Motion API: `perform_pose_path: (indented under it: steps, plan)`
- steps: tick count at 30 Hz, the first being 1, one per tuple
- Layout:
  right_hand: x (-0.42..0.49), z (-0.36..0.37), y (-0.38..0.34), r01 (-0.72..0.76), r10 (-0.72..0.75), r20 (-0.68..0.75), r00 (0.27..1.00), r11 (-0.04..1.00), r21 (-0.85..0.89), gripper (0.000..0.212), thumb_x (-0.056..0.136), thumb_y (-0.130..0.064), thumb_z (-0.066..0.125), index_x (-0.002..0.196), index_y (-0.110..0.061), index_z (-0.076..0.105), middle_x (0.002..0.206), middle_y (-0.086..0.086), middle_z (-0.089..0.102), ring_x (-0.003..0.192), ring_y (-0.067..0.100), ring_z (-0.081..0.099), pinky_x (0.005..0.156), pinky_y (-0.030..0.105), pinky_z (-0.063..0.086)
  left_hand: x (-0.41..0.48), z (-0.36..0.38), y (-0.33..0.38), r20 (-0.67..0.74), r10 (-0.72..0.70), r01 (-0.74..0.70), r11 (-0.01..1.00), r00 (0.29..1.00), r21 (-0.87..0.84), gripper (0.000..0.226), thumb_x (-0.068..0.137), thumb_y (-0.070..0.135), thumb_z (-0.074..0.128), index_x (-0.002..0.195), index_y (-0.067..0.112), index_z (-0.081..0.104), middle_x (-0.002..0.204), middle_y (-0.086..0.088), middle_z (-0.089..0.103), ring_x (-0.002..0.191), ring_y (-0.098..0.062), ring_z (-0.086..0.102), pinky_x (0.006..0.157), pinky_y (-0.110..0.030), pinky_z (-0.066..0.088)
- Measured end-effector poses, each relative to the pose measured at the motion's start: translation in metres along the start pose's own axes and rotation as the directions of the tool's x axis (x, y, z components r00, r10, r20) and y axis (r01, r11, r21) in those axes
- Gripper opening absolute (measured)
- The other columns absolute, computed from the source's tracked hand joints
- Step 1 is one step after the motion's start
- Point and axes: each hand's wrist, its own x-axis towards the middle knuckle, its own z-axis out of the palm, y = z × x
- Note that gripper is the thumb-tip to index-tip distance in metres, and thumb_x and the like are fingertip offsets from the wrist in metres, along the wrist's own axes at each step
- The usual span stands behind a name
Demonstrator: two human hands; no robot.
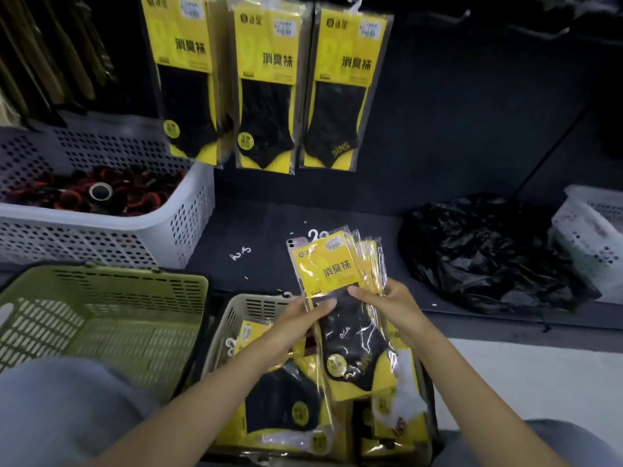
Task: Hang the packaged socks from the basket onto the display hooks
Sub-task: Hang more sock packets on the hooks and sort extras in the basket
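Observation:
Both hands hold a fanned stack of yellow-and-black sock packs (332, 274) above the beige basket (236, 315). My left hand (296, 323) grips the stack's left edge with its thumb on the front pack. My right hand (387, 303) pinches the right edge, thumb on top. More sock packs (286, 402) lie in the basket below. Three bunches of the same packs (266, 85) hang from hooks on the dark display wall above. Bare hooks (553, 32) stick out at the upper right.
An empty green basket (101, 318) stands at the left. Behind it is a white perforated crate (111, 237) with red and black items. A black plastic bag (485, 251) and another white crate (593, 237) lie on the shelf at right. A phone (296, 242) lies behind the held packs.

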Motion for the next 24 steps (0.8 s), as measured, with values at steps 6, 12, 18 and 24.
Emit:
perform_pose_path:
  steps: [6,12,18,24]
  plan:
    - [0.001,0.007,-0.064,0.154,-0.165,0.050,0.985,0.972,0.179,0.042,0.077,-0.051,0.066,0.107,-0.022,0.070,0.099,0.005,0.074,0.091,0.017,0.070,0.074,0.024,0.054,-0.005,-0.019,0.075,-0.131,0.232,-0.237,0.971,0.964,-0.026,0.048,0.062,0.050,0.074,0.104,0.028,0.066,0.099,0.009,0.074,0.089,-0.006,0.070,0.064,-0.012,0.051]
    - [0.012,0.013,-0.129,0.319,-0.317,-0.047,0.947,0.914,0.253,0.022,0.092,-0.026,0.061,0.107,-0.014,0.070,0.102,0.006,0.074,0.099,0.022,0.069,0.091,0.033,0.052,-0.009,-0.034,0.140,-0.157,0.369,-0.383,0.921,0.916,-0.075,0.044,0.071,0.034,0.073,0.112,0.021,0.065,0.106,0.004,0.073,0.099,-0.012,0.068,0.084,-0.027,0.053]
    - [0.024,0.009,-0.184,0.429,-0.399,-0.159,0.903,0.858,0.282,0.023,0.087,-0.029,0.065,0.107,-0.017,0.069,0.099,0.000,0.075,0.093,0.014,0.071,0.077,0.023,0.051,-0.006,-0.047,0.195,-0.211,0.490,-0.517,0.851,0.846,-0.094,0.050,0.067,0.034,0.074,0.115,0.020,0.063,0.107,0.004,0.072,0.100,-0.011,0.068,0.085,-0.031,0.052]
    - [0.037,-0.014,-0.220,0.520,-0.444,-0.308,0.841,0.820,0.238,0.014,0.091,-0.029,0.060,0.099,-0.022,0.069,0.091,-0.009,0.075,0.085,0.004,0.070,0.066,0.015,0.051,-0.008,-0.082,0.240,-0.333,0.567,-0.612,0.790,0.754,-0.041,0.026,0.079,0.025,0.071,0.104,0.026,0.065,0.095,0.010,0.074,0.089,-0.008,0.070,0.070,-0.021,0.053]
